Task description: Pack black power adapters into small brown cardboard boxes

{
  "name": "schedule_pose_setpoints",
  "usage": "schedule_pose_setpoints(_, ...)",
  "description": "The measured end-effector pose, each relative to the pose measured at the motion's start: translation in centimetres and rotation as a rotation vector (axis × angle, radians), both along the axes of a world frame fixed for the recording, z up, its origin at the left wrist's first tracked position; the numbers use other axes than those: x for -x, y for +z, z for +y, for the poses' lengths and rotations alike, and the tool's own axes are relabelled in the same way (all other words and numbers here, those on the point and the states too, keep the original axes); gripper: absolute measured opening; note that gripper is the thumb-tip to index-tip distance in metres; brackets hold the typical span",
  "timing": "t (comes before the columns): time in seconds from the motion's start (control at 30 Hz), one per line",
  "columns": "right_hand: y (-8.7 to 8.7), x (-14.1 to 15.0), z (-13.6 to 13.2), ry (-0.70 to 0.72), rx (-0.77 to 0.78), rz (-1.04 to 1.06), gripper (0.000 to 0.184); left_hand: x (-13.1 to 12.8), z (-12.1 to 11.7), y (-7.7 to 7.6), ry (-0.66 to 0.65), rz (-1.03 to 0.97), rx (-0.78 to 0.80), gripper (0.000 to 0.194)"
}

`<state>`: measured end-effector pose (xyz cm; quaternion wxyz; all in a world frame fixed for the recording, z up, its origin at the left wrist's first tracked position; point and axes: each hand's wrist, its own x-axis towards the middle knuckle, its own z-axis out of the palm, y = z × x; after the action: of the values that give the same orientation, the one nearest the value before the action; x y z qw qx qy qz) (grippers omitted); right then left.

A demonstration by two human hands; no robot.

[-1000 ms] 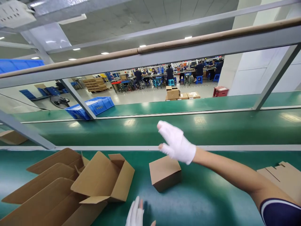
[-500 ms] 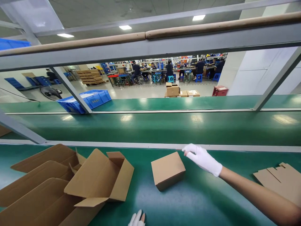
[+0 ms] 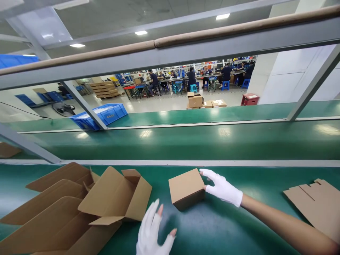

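A small closed cardboard box (image 3: 186, 187) sits on the green table (image 3: 212, 223) in front of me. My right hand (image 3: 220, 187), in a white glove, rests against the box's right side with thumb and fingers spread around its corner. My left hand (image 3: 154, 232), also gloved with bare fingertips, hovers open near the bottom edge, just left of and below the box, touching nothing.
An opened cardboard carton (image 3: 119, 198) and flat cartons (image 3: 47, 212) lie at the left. More flat cardboard (image 3: 316, 205) lies at the right. A green conveyor belt (image 3: 186, 141) runs behind under a grey frame (image 3: 170, 56). Blue crates (image 3: 103, 115) and seated workers (image 3: 191, 78) are far behind.
My right hand came down from above the belt to the box's right side. My left hand rose into view and spread open. The box has hardly moved.
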<state>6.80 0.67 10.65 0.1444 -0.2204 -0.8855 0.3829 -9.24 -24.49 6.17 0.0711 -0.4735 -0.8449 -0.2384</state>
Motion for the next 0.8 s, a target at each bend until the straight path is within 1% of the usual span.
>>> schedule_pose_setpoints(0.03, 0.2, 0.0, 0.1, 0.031, -0.170, 0.011, 0.054, 0.6, 1.3, 1.9, -0.066, -0.009, 0.041, 0.055)
schedule_pose_setpoints(0.07, 0.6, 0.1, 0.4, 0.090, -0.334, 0.019, 0.056, 1.2, 2.6, 3.6, -0.111, -0.020, 0.051, 0.058)
schedule_pose_setpoints(0.1, 1.1, 0.3, 0.6, 0.167, -0.473, 0.020, 0.058, 1.7, 4.1, 5.0, -0.168, -0.016, 0.061, 0.065)
schedule_pose_setpoints(0.13, 1.7, 0.6, 0.9, 0.246, -0.574, 0.009, 0.060, 2.1, 5.5, 6.0, -0.225, -0.006, 0.093, 0.070)
schedule_pose_setpoints(0.2, 3.0, 1.6, 1.6, 0.370, -0.663, -0.056, 0.061, 2.6, 7.9, 7.2, -0.332, 0.002, 0.184, 0.079)
schedule_pose_setpoints(0.27, 4.0, 2.5, 2.4, 0.457, -0.673, -0.144, 0.057, 2.8, 9.7, 7.6, -0.399, -0.006, 0.286, 0.080)
schedule_pose_setpoints(0.37, 4.9, 3.4, 3.1, 0.547, -0.683, -0.205, 0.048, 3.0, 10.8, 7.6, -0.425, -0.026, 0.347, 0.074)
schedule_pose_setpoints(0.43, 4.9, 3.6, 3.0, 0.554, -0.719, -0.186, 0.047, 3.1, 10.9, 7.6, -0.431, -0.033, 0.341, 0.072)
schedule_pose_setpoints(0.5, 4.6, 3.8, 2.6, 0.542, -0.758, -0.169, 0.053, 3.2, 10.9, 7.4, -0.433, -0.043, 0.329, 0.073)
schedule_pose_setpoints(0.57, 4.2, 4.2, 1.9, 0.520, -0.800, -0.164, 0.066, 3.3, 10.9, 6.9, -0.431, -0.050, 0.291, 0.073)
schedule_pose_setpoints(0.63, 3.9, 4.9, 1.4, 0.510, -0.831, -0.164, 0.075, 3.2, 10.5, 6.0, -0.410, -0.004, 0.179, 0.072)
schedule_pose_setpoints(0.7, 3.8, 5.5, 1.9, 0.500, -0.847, -0.163, 0.078, 3.0, 9.2, 4.6, -0.338, 0.107, 0.017, 0.070)
schedule_pose_setpoints(0.77, 4.2, 5.8, 3.7, 0.459, -0.851, -0.177, 0.075, 2.6, 7.1, 2.8, -0.198, 0.208, -0.104, 0.067)
schedule_pose_setpoints(0.8, 4.4, 5.9, 5.1, 0.412, -0.857, -0.187, 0.073, 2.5, 5.7, 1.7, -0.113, 0.201, -0.090, 0.067)
